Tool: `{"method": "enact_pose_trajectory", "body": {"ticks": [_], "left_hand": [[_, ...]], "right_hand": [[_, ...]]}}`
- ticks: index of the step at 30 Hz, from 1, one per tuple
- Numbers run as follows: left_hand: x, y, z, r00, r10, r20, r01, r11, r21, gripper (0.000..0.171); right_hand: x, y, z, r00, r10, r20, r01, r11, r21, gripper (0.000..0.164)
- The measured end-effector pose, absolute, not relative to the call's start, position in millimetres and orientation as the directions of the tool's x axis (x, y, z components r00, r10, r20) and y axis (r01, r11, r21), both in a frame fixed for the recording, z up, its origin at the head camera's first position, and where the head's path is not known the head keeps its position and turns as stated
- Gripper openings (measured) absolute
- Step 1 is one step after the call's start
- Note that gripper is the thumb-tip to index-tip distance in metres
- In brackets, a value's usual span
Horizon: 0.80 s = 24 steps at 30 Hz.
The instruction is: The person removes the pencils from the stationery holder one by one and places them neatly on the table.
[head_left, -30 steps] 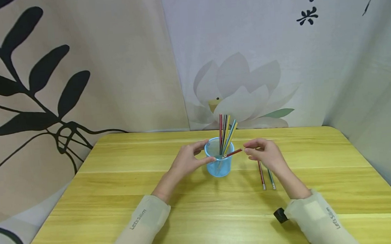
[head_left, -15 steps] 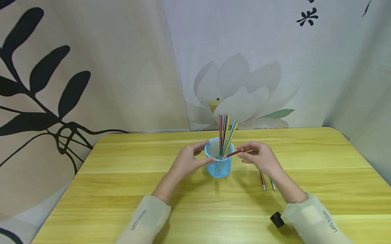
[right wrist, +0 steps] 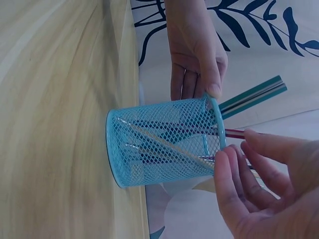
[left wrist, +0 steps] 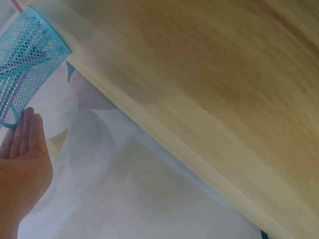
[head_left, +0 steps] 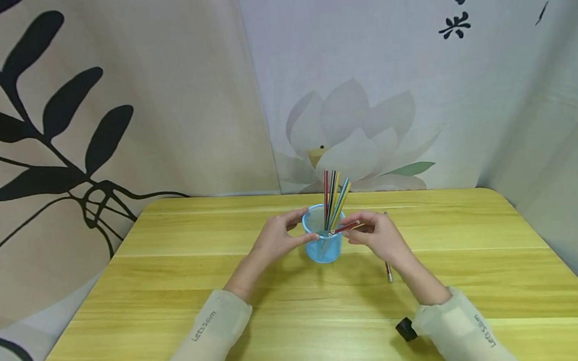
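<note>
A light-blue mesh pencil cup stands upright on the table. My left hand holds it from the left, thumb at the near rim and fingers round the far side. Several pencils, red, black, yellow and blue, rise from the cup. One red pencil leans low over the right rim. My right hand pinches this pencil near its upper end, fingertips close to the rim. In the right wrist view, the left thumb presses the rim beside a teal bundle.
Another red pencil lies on the wooden table, partly hidden under my right forearm. Behind the table's far edge hangs a printed curtain. A small black object sits at my right cuff.
My right hand has moved left to the leaning red pencil and taken hold of it. The left hand and the cup have stayed in place.
</note>
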State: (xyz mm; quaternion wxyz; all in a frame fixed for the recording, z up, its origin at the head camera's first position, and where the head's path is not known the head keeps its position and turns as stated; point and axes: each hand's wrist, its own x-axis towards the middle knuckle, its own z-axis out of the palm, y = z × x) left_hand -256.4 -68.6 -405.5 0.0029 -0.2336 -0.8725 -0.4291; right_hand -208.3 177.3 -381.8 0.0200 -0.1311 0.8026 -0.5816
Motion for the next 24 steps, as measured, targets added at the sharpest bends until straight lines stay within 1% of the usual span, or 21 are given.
{"method": "enact_pose_trajectory", "body": {"ticks": [4,11,15,24], "left_hand": [[-257.2,-68.9,-406.7,-0.890,0.407,0.206,0.411,0.519,0.749,0.071],[-257.4,-68.6,-407.1,-0.890,0.406,0.208,0.412,0.521,0.748,0.070],[-257.4,-68.3,-406.7,-0.889,0.406,0.211,0.414,0.519,0.748,0.070],[-257.5,-68.0,-406.5,-0.889,0.403,0.217,0.417,0.515,0.749,0.068]], "right_hand": [[-207.8,175.2,-382.7,-0.957,-0.259,0.133,-0.205,0.275,-0.939,0.026],[-207.2,173.0,-383.3,-0.956,-0.256,0.140,-0.210,0.272,-0.939,0.024],[-206.2,172.5,-382.2,-0.961,-0.236,0.144,-0.206,0.267,-0.941,0.025],[-207.0,175.6,-378.6,-0.979,-0.141,0.145,-0.176,0.244,-0.954,0.023]]}}
